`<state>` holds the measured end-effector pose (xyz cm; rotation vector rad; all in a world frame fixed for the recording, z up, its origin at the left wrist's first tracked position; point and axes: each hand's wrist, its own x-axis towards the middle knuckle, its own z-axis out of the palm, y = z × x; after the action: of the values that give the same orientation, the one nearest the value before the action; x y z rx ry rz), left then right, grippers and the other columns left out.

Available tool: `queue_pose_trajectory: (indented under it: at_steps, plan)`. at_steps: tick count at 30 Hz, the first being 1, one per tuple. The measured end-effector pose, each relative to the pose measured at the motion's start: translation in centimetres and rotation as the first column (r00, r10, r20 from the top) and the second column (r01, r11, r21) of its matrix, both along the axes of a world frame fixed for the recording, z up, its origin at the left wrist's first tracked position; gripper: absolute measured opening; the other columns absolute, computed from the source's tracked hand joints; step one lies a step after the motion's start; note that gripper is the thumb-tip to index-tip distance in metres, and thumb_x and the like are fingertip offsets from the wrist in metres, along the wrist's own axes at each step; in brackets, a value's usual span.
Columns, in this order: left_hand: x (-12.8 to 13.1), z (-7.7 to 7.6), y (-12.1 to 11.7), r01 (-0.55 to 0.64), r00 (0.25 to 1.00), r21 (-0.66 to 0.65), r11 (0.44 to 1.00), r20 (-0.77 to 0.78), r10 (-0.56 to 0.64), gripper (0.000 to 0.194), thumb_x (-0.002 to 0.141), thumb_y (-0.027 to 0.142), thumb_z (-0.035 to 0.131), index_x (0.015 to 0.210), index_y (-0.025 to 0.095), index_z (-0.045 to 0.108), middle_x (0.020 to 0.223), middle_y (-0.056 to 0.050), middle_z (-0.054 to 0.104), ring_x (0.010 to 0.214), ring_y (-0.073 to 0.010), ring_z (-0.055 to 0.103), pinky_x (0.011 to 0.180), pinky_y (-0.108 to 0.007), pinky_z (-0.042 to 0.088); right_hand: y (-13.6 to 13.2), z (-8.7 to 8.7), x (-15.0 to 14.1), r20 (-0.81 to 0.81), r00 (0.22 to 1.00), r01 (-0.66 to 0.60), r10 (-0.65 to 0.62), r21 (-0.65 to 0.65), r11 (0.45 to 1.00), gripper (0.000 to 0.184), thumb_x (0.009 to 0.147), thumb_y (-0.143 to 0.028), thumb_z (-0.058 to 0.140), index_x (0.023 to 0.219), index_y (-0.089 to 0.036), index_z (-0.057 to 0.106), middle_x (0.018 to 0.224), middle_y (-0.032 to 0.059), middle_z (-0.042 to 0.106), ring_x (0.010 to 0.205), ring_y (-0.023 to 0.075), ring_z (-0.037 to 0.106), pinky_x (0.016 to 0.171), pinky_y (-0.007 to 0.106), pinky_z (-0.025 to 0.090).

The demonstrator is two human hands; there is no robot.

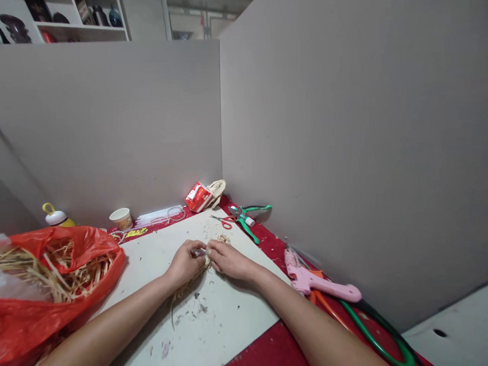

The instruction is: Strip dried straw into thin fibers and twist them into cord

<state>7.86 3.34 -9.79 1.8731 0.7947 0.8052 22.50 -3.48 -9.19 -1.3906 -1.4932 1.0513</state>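
Observation:
My left hand (186, 264) is closed, its thumb and fingers pinching a bundle of pale straw (207, 262) over the white board (185, 334). Against it, my right hand (227, 260) is also closed on the same straw, the fingertips of both hands almost meeting. Loose strands trail below my left wrist toward the board. The fingers cover most of the straw, so its exact shape is hidden. Just beyond the hands lie some straw scraps (223, 238) and a pair of red-handled scissors (226, 222).
Left stands a red plastic bag (106, 262) full of straw. Behind are a paper cup (121, 218), clear sticks (159, 215), a red packet (198, 197) and a woven straw piece (217, 190). Green-handled pruners (247, 228) and a pink glue gun (323, 284) lie right, beside grey partitions (347, 147).

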Motion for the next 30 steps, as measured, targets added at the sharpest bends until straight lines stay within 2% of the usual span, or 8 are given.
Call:
queue_pose_trajectory:
  at_steps: [2, 5, 8, 13, 18, 24, 26, 30]
  plan:
    - [0.0, -0.5, -0.2, -0.003, 1.000, 0.054, 0.999, 0.005, 0.003, 0.023, 0.059, 0.003, 0.059, 0.074, 0.017, 0.070, 0.071, 0.001, 0.056, 0.065, -0.0121, 0.047, 0.063, -0.021, 0.037, 0.1, -0.4, -0.2, -0.057, 0.998, -0.012, 0.009, -0.059, 0.998, 0.015, 0.087, -0.027, 0.042, 0.074, -0.020, 0.039, 0.049, -0.0073, 0.041, 0.043, 0.0085, 0.037, 0.046, 0.021, 0.024]
    - [0.0, -0.7, -0.7, 0.040, 0.999, -0.008, 0.999, -0.003, -0.040, 0.008, 0.069, 0.015, 0.062, 0.070, 0.015, 0.070, 0.068, -0.001, 0.056, 0.061, -0.0121, 0.046, 0.060, -0.022, 0.036, 0.2, -0.4, -0.3, -0.143, 0.990, -0.025, 0.006, -0.127, 0.992, 0.014, 0.087, -0.032, 0.037, 0.078, -0.022, 0.038, 0.048, -0.0088, 0.040, 0.036, 0.0073, 0.031, 0.040, 0.019, 0.021]
    - [0.0, -0.5, -1.0, 0.067, 0.997, -0.036, 0.997, 0.042, -0.065, 0.019, 0.076, 0.027, 0.062, 0.066, 0.014, 0.070, 0.071, -0.004, 0.061, 0.066, -0.0141, 0.051, 0.066, -0.024, 0.039, 0.2, -0.2, -0.2, -0.253, 0.967, -0.039, -0.009, -0.185, 0.982, 0.016, 0.086, -0.037, 0.037, 0.079, -0.023, 0.035, 0.049, -0.0099, 0.038, 0.034, 0.0061, 0.026, 0.037, 0.017, 0.016]
    - [0.0, -0.8, -1.0, 0.025, 0.981, -0.214, 0.977, 0.192, 0.017, 0.020, 0.070, 0.034, 0.072, 0.070, 0.014, 0.068, 0.066, -0.003, 0.065, 0.062, -0.0136, 0.054, 0.064, -0.024, 0.042, 0.0, 0.0, 0.0, -0.437, 0.897, -0.059, -0.059, -0.250, 0.966, 0.018, 0.081, -0.037, 0.045, 0.079, -0.023, 0.034, 0.048, -0.0103, 0.039, 0.034, 0.0045, 0.023, 0.036, 0.016, 0.010]
    - [0.2, -1.3, -0.6, 0.133, 0.950, -0.358, 0.924, 0.313, -0.015, 0.031, 0.065, 0.039, 0.077, 0.071, 0.014, 0.059, 0.061, 0.000, 0.064, 0.052, -0.0092, 0.051, 0.055, -0.021, 0.039, -0.1, 0.3, 0.1, -0.444, 0.893, -0.050, -0.079, -0.271, 0.961, 0.020, 0.080, -0.038, 0.047, 0.078, -0.022, 0.035, 0.048, -0.0102, 0.038, 0.034, 0.0040, 0.023, 0.035, 0.016, 0.011]
    - [0.4, -1.7, -0.3, 0.194, 0.967, -0.235, 0.952, 0.207, -0.145, 0.025, 0.076, 0.036, 0.066, 0.072, 0.013, 0.057, 0.068, -0.003, 0.068, 0.059, -0.0107, 0.057, 0.059, -0.021, 0.041, -0.3, 0.4, 0.7, -0.373, 0.924, -0.023, -0.083, -0.271, 0.962, 0.014, 0.079, -0.032, 0.049, 0.082, -0.022, 0.040, 0.048, -0.0090, 0.043, 0.034, 0.0048, 0.029, 0.035, 0.016, 0.015]
    - [0.5, -1.7, -0.4, 0.169, 0.981, -0.203, 0.964, 0.133, -0.144, 0.020, 0.077, 0.033, 0.063, 0.077, 0.013, 0.058, 0.067, -0.003, 0.067, 0.059, -0.0116, 0.058, 0.059, -0.022, 0.041, -0.6, 0.5, 1.3, -0.250, 0.967, -0.002, -0.054, -0.218, 0.976, 0.013, 0.076, -0.022, 0.048, 0.088, -0.021, 0.044, 0.048, -0.0085, 0.046, 0.036, 0.0057, 0.032, 0.036, 0.016, 0.020]
    - [0.7, -1.7, -0.6, 0.149, 0.987, -0.168, 0.974, 0.092, -0.135, 0.016, 0.076, 0.025, 0.061, 0.086, 0.018, 0.050, 0.062, 0.003, 0.064, 0.055, -0.0105, 0.055, 0.055, -0.020, 0.039, -1.3, 1.2, 2.4, 0.056, 0.998, 0.007, -0.006, -0.033, 0.999, 0.032, 0.068, -0.007, 0.043, 0.096, -0.020, 0.049, 0.052, -0.0061, 0.053, 0.049, 0.0091, 0.047, 0.048, 0.017, 0.035]
